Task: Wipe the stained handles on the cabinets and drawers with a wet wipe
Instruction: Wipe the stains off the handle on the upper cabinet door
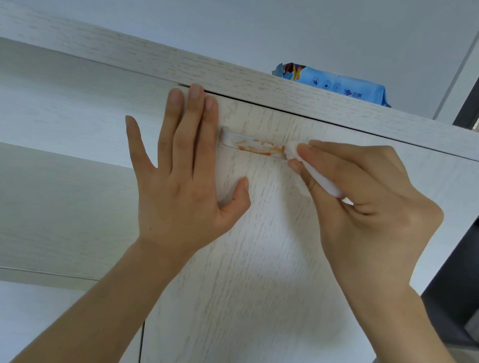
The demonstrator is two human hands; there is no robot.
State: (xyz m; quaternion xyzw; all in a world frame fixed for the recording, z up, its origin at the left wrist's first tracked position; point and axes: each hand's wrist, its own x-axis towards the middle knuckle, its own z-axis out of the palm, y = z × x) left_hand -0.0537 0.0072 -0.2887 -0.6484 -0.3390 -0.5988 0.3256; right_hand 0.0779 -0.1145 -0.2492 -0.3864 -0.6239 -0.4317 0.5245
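Head view: white bar handle point(254, 145) carries orange smears; right hand point(365, 208) pinches folded white wet wipe point(316, 173) at its end; left hand point(181, 176) rests flat, fingers straight, on pale wood-grain cabinet door point(254, 268).

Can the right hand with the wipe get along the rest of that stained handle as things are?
Probably yes. The right hand pinches the wipe at the handle's right end; the stained face is uncovered, and the left hand lies flat beside its left end.

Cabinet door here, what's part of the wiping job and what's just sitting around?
In the job:
- handle, smeared orange
- wet wipe, pinched by the right hand at the handle's right end
- left hand, flat on the cabinet door

Lying about:
- blue wipes pack on the cabinet top, untouched
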